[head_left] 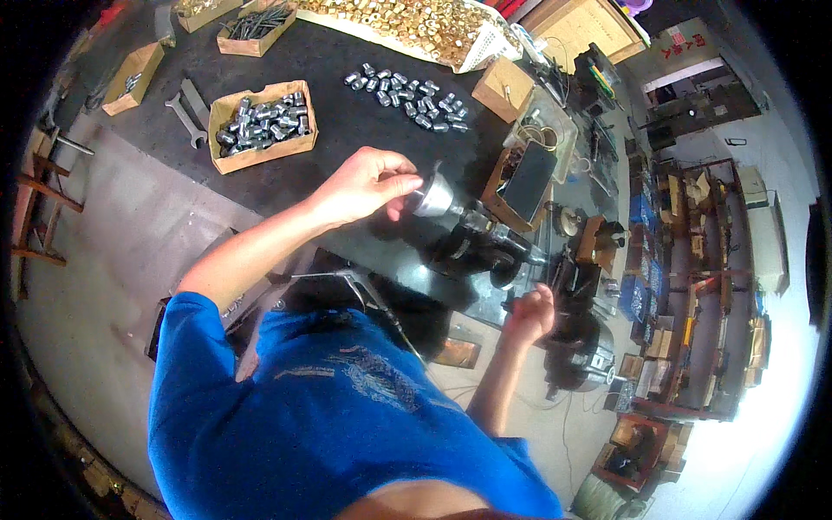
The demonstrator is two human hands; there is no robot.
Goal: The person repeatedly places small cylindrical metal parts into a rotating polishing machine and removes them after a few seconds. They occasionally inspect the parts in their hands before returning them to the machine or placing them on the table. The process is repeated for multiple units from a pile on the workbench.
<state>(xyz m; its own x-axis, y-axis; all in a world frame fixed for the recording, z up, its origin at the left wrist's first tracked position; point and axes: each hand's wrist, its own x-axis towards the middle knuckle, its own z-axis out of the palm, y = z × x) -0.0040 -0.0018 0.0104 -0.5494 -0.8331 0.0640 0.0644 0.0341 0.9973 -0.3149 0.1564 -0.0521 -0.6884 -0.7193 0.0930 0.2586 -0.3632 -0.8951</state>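
My left hand reaches over the bench to a silver, cone-shaped metal chuck on a small bench machine. Its thumb and fingers are pinched together at the chuck's mouth; whatever they hold is hidden. To the right and nearer me, my right hand is closed in a fist beside the machine's far end. A dark bit shows at its fingers, too small to name. Short shiny metal fittings lie loose on the dark bench top beyond my left hand.
A cardboard tray of similar fittings stands left, beside an open-ended wrench. Brass nuts cover a sheet at the back. A dark flat panel leans on a box right of the chuck. A motor sits right; shelves stand beyond.
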